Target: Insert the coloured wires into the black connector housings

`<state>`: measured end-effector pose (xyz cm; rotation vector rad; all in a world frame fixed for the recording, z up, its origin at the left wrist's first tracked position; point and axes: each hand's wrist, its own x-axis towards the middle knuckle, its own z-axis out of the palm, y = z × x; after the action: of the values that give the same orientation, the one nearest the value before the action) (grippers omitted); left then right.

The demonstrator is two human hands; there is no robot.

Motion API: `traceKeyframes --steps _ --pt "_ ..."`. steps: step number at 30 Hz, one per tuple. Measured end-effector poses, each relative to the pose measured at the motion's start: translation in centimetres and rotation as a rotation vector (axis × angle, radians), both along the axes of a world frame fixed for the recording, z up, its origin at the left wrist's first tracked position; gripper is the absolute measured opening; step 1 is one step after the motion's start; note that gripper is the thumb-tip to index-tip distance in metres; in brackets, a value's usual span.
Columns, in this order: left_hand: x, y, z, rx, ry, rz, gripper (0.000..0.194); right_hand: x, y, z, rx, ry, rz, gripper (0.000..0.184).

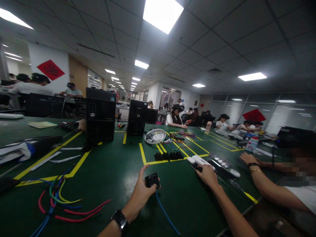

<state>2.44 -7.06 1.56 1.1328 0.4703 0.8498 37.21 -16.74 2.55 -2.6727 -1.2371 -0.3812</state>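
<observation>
My left hand (140, 192), with a black watch on its wrist, is closed round a small black terminal block (152, 180). A blue wire (166, 212) runs from the block down toward the table's near edge. Farther right, my right hand (208, 176) has its fingers on a small dark flat device (197, 166), which looks like a phone; the fingers partly hide it. White power strip (203, 162) lies just beyond that hand. More black terminal blocks (169, 155) stand in a row on the yellow tape past my left hand.
Loose red, blue, green and yellow wires (55, 204) lie at left. Two black computer towers (100, 115) and a round white fan cover (155, 136) stand farther back. At right, a co-worker's hand (248, 159) rests near a white mouse (235, 172). Other people sit behind.
</observation>
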Motion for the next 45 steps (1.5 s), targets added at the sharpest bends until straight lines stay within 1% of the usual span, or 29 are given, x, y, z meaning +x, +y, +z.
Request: traceKeyframes --steps 5,10,13,17,19,24,28,31,34,38,41,43,45 --pt "-0.3 -0.4 0.5 -0.011 0.000 -0.014 0.092 -0.3 0.4 0.2 -0.075 -0.039 0.010 0.034" --pt "-0.6 -0.5 0.5 -0.017 -0.034 -0.019 0.091 -0.7 0.9 0.1 -0.117 -0.073 0.060 0.028" --pt "-0.4 -0.3 0.1 -0.026 -0.066 -0.029 0.092 -0.3 1.1 -0.1 -0.130 -0.071 0.066 0.027" --pt "0.2 0.0 -0.7 -0.054 -0.063 -0.037 0.097 0.0 1.0 -0.2 -0.125 -0.060 0.070 0.028" --pt "0.4 0.0 -0.9 -0.062 -0.062 -0.053 0.098 0.0 0.9 -0.3 -0.127 -0.070 0.071 0.028" --pt "0.3 -0.5 -0.2 -0.113 -0.039 -0.085 0.100 0.1 1.1 -0.8 -0.135 -0.116 0.078 0.030" --pt "0.0 -0.6 0.3 -0.118 -0.027 -0.081 0.097 0.4 1.1 -0.9 -0.120 -0.090 0.094 0.030" --pt "0.0 -0.6 0.1 -0.094 -0.031 -0.066 0.095 0.3 1.1 -0.8 -0.128 -0.099 0.090 0.030" --pt "0.0 -0.5 -0.1 -0.072 -0.035 -0.045 0.097 0.3 1.1 -0.7 -0.144 -0.120 0.096 0.029" --pt "-0.1 -0.4 -0.1 -0.064 -0.051 -0.034 0.096 0.6 1.1 -1.3 -0.142 -0.144 0.098 0.030" --pt "-0.1 -0.2 0.1 -0.117 -0.018 -0.027 0.089 0.9 0.8 -1.8 -0.097 -0.189 0.091 0.032" --pt "0.0 -0.1 0.1 -0.159 -0.024 -0.011 0.084 0.6 0.6 -1.7 0.000 -0.246 0.088 0.034" --pt "0.1 0.1 0.1 -0.178 -0.055 0.017 0.081 -0.4 0.9 -1.0 0.132 -0.276 0.155 0.038"
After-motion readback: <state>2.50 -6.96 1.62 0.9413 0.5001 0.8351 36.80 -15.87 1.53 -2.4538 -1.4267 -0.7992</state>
